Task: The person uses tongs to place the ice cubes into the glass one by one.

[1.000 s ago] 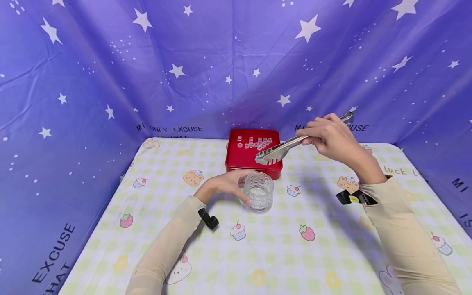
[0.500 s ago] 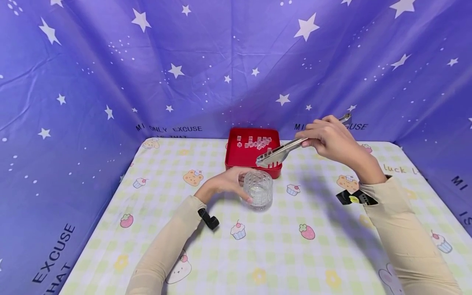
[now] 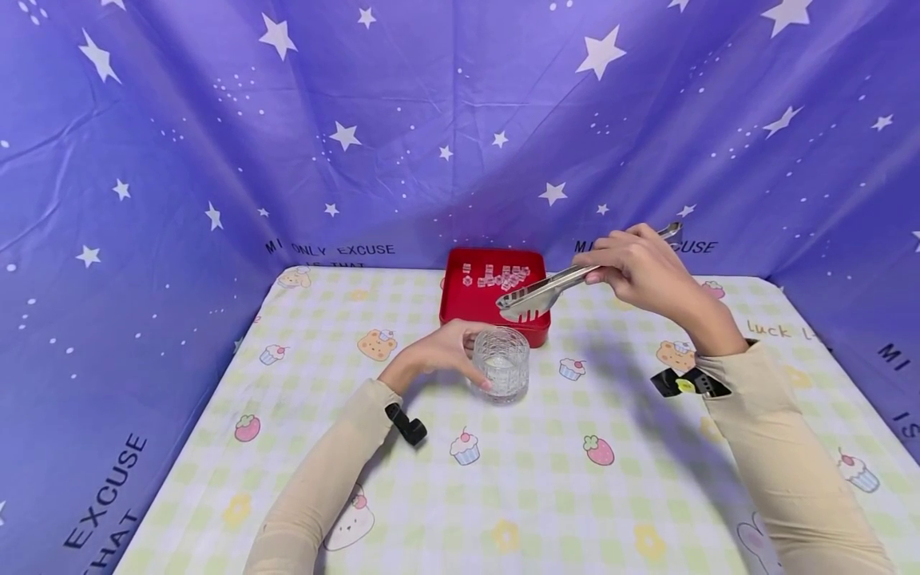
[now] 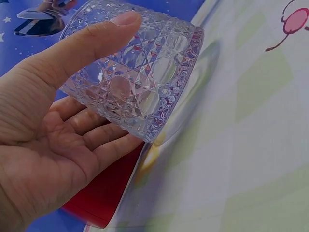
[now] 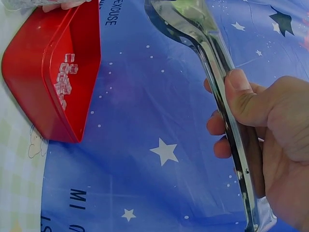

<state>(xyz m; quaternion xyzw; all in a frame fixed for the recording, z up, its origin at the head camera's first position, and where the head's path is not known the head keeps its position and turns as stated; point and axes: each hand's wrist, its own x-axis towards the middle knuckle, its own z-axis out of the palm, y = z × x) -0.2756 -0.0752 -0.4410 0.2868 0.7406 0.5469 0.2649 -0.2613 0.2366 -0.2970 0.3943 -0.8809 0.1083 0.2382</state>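
Head view: cubes still in the red tin, left grip holding tumbler before it, right grip clutching tongs higher.

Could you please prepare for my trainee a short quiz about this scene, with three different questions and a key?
1. What does the right hand hold?
2. True or false: the box with the clear cubes is blue.
3. Fill in: The left hand holds a clear, patterned ____.

Key:
1. Metal tongs.
2. False; it is red.
3. glass
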